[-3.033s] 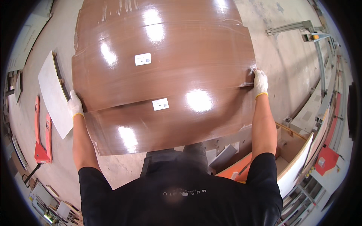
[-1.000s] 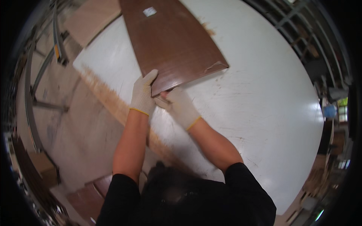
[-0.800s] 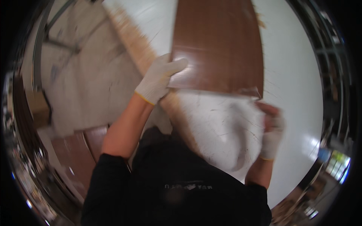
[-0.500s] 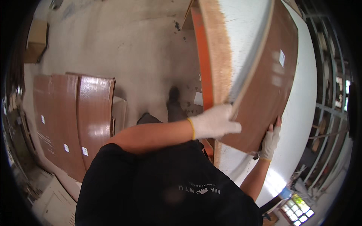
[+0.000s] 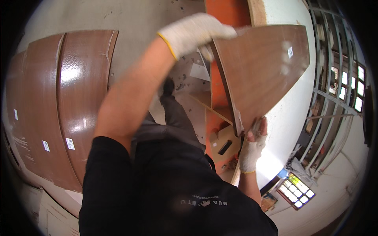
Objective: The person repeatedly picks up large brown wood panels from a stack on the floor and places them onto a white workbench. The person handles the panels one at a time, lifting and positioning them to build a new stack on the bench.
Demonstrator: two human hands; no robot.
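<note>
Left grip: your left hand [image 5: 195, 33], in a white knit glove, is clenched over the upper corner of the brown veneered panel [image 5: 262, 74], fingers wrapped round its thin edge.
Right grip: your right hand [image 5: 252, 147], also gloved, grasps the panel's lower pointed corner, thumb up against the face.
Panel position: it hangs tilted on edge between your hands, clear of the floor, just beside the near edge of the white counter [image 5: 287, 118] and its orange side [image 5: 226, 11].
Slip risk: you hold a glossy face by two corners only; knit gloves on a slick laminate could let the lower corner slide out of your right hand.
Knock risk: the top edge sits close to the counter edge; swinging it round could chip the veneer there.
Footing: paper scraps [image 5: 199, 70] and debris lie on the concrete floor [image 5: 130, 19] by your foot, so you could trip while turning.
Landing: the stacked brown panels [image 5: 67, 102] lie on the floor to your left; dropping this one on them hard could scratch their glossy faces.
</note>
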